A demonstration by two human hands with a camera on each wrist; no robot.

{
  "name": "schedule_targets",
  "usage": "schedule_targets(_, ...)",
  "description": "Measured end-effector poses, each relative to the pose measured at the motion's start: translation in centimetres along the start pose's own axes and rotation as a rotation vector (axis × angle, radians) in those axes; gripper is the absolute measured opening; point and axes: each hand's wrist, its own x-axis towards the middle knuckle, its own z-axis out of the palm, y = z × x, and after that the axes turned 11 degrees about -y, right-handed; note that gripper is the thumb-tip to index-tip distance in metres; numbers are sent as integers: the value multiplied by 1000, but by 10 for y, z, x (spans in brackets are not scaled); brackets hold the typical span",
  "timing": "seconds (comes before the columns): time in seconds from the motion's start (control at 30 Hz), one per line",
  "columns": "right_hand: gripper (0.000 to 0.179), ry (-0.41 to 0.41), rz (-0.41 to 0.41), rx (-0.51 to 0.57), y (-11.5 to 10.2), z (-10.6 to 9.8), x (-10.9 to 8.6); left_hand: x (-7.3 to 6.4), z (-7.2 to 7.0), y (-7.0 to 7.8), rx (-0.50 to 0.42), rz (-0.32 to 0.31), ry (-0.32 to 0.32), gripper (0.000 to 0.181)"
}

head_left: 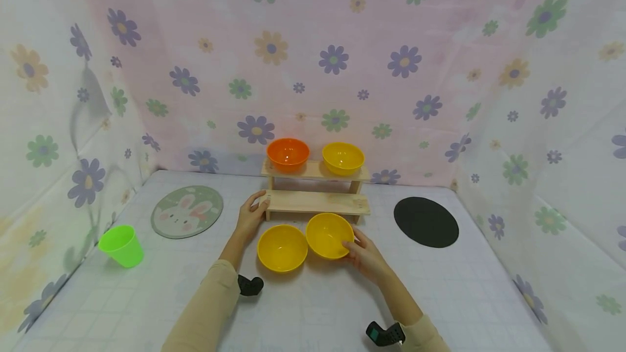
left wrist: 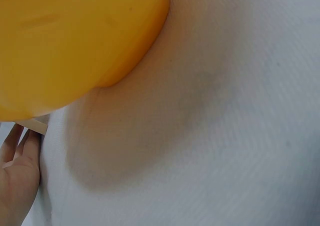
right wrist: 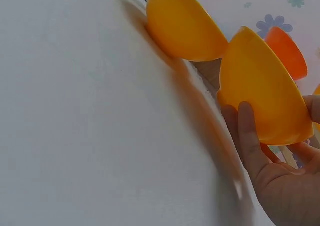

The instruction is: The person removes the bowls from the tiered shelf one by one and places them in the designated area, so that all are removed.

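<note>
In the head view a two-tier wooden shelf [head_left: 318, 202] stands near the back wall. My left hand [head_left: 250, 216] holds the left end of its lower board; the left wrist view shows the fingers [left wrist: 31, 146] against the wood. My right hand [head_left: 365, 257] grips a yellow bowl [head_left: 330, 236] by its right side, thumb at the rim and fingers under it, as the right wrist view shows. This bowl is raised off the table. Another yellow bowl [head_left: 282, 249] sits to its left, their rims meeting in view. On the upper board are an orange bowl [head_left: 288, 155] and a yellow bowl [head_left: 343, 158].
A bright green cup [head_left: 121, 246] stands at the far left. Behind it lies a round rabbit-patterned mat [head_left: 187, 212]. A black round mat [head_left: 426, 221] lies to the right of the shelf. Flower-printed cloth walls [head_left: 303, 42] enclose the table on three sides.
</note>
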Motion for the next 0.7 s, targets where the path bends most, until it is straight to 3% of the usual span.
schedule_targets(0.37, 64, -39, -3, -24, 8, -4, -10, -11, 3, 21, -13, -14, -36, 44)
schedule_targets(0.7, 67, -73, -3, -18, 9, -6, -17, -1, 0, 2, 16, -5, 3, 44)
